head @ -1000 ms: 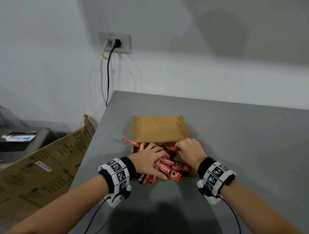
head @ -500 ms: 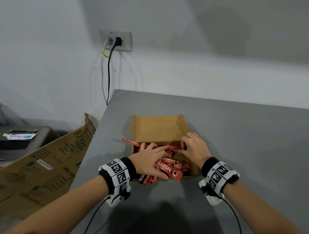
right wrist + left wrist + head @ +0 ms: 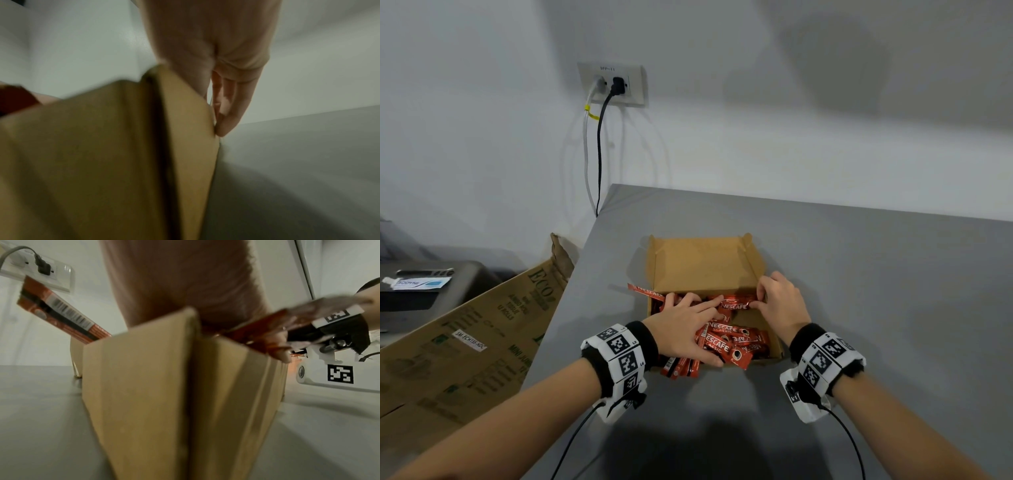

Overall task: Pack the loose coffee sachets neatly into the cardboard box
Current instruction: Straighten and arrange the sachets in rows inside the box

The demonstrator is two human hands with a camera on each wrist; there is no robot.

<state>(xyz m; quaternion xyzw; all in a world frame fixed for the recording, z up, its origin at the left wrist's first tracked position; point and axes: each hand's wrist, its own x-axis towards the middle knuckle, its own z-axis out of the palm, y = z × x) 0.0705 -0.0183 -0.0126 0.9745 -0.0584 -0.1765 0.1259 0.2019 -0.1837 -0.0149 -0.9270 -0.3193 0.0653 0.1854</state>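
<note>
Sachets (image 3: pixel 726 337) mostly inside cardboard box (image 3: pixel 702 263), which sits mid-table toward left edge of grey table (image 3: pixel 859 274). Not neat yet: jumbled, crossing at angles. One sachet (image 3: pixel 645 292) sticking out over box's left wall; a few ends (image 3: pixel 679 368) hanging over near-left corner. Far half of box floor bare. Left hand (image 3: pixel 681 329) flat, fingers straight, pressing down on pile. Right hand (image 3: pixel 779 301) at box's right wall, fingertips pinching end of a top sachet (image 3: pixel 734 305). Judged past halfway: loading about done, none seen loose on table. Left to do: tuck in overhanging ones, line up rows, flatten stack.
</note>
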